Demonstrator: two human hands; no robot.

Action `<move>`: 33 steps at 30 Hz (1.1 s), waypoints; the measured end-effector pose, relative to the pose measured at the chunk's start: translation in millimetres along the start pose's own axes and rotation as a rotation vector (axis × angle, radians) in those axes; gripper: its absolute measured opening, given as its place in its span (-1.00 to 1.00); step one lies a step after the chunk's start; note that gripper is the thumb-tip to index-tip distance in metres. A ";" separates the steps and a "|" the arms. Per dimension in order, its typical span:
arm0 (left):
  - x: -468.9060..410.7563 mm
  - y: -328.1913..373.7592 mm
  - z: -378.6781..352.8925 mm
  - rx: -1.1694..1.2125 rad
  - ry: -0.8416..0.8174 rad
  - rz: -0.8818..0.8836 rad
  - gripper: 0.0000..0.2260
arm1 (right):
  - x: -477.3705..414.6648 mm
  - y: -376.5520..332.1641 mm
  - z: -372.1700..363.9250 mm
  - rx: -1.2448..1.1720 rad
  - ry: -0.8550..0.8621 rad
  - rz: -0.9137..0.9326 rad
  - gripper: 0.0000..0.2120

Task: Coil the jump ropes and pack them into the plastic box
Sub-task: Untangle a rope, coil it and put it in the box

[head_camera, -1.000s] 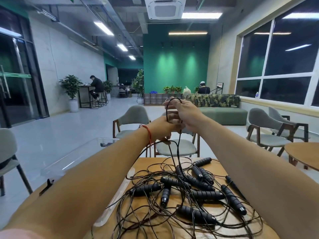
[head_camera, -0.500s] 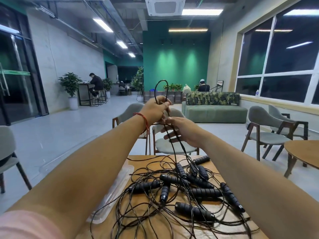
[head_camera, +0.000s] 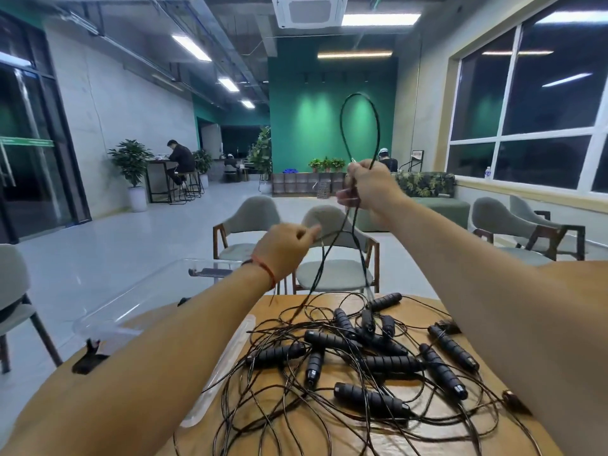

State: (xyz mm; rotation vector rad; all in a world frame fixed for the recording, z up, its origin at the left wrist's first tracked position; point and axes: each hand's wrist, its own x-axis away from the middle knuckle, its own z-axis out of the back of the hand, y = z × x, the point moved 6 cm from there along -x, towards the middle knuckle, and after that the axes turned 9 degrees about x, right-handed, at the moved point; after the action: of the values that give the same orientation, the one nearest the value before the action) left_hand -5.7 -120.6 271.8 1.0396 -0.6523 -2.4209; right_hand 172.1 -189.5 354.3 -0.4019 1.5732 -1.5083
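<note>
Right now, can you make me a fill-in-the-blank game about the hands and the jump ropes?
1. The right hand holds a rope loop that stands ____ the hand.
2. The left hand pinches a strand and wears a bracelet coloured ____.
3. The tangled jump ropes lie on a table made of ____.
4. The clear plastic box sits to the pile's ____.
Missing words: above; red; wood; left.

Both arms are outstretched; the right hand [head_camera: 368, 187] is raised, clenched round a jump rope [head_camera: 359, 93], which is pinched by the left hand [head_camera: 283, 249] (held lower).
</note>
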 end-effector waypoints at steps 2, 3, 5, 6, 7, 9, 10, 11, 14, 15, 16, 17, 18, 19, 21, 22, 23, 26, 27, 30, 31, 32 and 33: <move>13.5 -26.6 -13.0 -0.221 -0.167 0.029 -0.49 | -9.9 -4.8 16.2 0.037 0.095 -0.049 -0.79; 21.6 -41.3 -19.5 -0.346 -0.257 0.056 -0.52 | -13.4 -8.6 22.1 0.092 0.130 -0.042 -0.76; 41.2 -72.0 -32.4 -0.600 -0.424 0.117 -0.60 | -18.9 -15.5 33.0 0.189 0.191 -0.004 -0.75; 52.1 -86.8 -39.7 -0.712 -0.506 0.157 -0.66 | -20.5 -19.2 37.8 0.215 0.216 0.012 -0.74; 62.6 -101.1 -47.6 -0.812 -0.574 0.191 -0.74 | -20.1 -24.5 42.2 0.235 0.239 0.027 -0.73; 80.2 -124.2 -63.8 -0.970 -0.659 0.197 -0.85 | -19.9 -35.9 49.2 0.296 0.281 0.065 -0.69; 86.8 -134.3 -70.6 -1.057 -0.696 0.194 -0.87 | -19.7 -43.0 51.7 0.336 0.296 0.090 -0.69; 92.6 -144.2 -76.6 -1.145 -0.742 0.199 -0.89 | -20.9 -47.9 54.4 0.373 0.304 0.111 -0.71; 96.2 -169.5 -84.6 -1.222 -0.805 0.241 -0.78 | -22.6 -62.5 54.2 0.448 0.278 0.161 -0.80; 94.4 -171.5 -83.5 -1.166 -0.788 0.288 -0.82 | -23.9 -64.9 51.4 0.435 0.259 0.176 -0.81; 90.5 -168.0 -82.4 -1.083 -0.750 0.317 -0.89 | -25.1 -65.2 48.3 0.414 0.238 0.184 -0.82; 83.7 -160.6 -80.7 -0.981 -0.691 0.327 -0.91 | -25.2 -64.4 43.7 0.393 0.210 0.182 -0.83; 74.9 -151.7 -78.0 -0.875 -0.629 0.309 -0.90 | -25.2 -62.3 38.1 0.372 0.179 0.179 -0.84; 66.4 -133.1 -72.9 -0.769 -0.582 0.291 -0.88 | -24.8 -58.9 32.8 0.359 0.155 0.173 -0.83; 50.9 -92.9 -60.9 -0.562 -0.496 0.230 -0.83 | -24.0 -51.4 24.2 0.333 0.131 0.155 -0.82; 44.2 -70.0 -53.2 -0.451 -0.449 0.171 -0.82 | -24.1 -47.4 19.7 0.304 0.112 0.142 -0.83; 40.1 -43.8 -45.5 -0.307 -0.415 0.112 -0.80 | -22.8 -43.6 13.9 0.277 0.088 0.128 -0.84; 33.5 21.5 -32.6 0.283 -0.343 0.012 -0.82 | -21.0 -35.9 -1.9 0.253 0.030 0.096 -0.84; 28.8 35.6 -30.2 0.436 -0.278 -0.006 -0.82 | -20.6 -35.2 -6.9 0.240 0.020 0.093 -0.84; 2.6 45.4 -28.0 0.324 0.008 0.018 -0.37 | -13.2 -34.4 -22.7 0.143 -0.032 0.055 -0.86; -4.6 43.6 -32.5 0.223 0.016 0.065 -0.28 | -10.5 -33.4 -26.9 0.086 -0.056 0.032 -0.87; -9.6 40.9 -40.3 0.162 -0.043 0.106 -0.31 | -7.6 -32.1 -30.0 0.032 -0.075 0.013 -0.88; -11.9 39.5 -47.8 0.149 -0.131 0.139 -0.43 | -5.8 -30.5 -31.9 -0.011 -0.087 0.003 -0.87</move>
State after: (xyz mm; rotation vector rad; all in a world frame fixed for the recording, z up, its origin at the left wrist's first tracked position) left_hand 45.4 -157.7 271.7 0.8651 -0.9302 -2.3622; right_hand 140.6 -171.4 380.0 -0.4648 1.5143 -1.4612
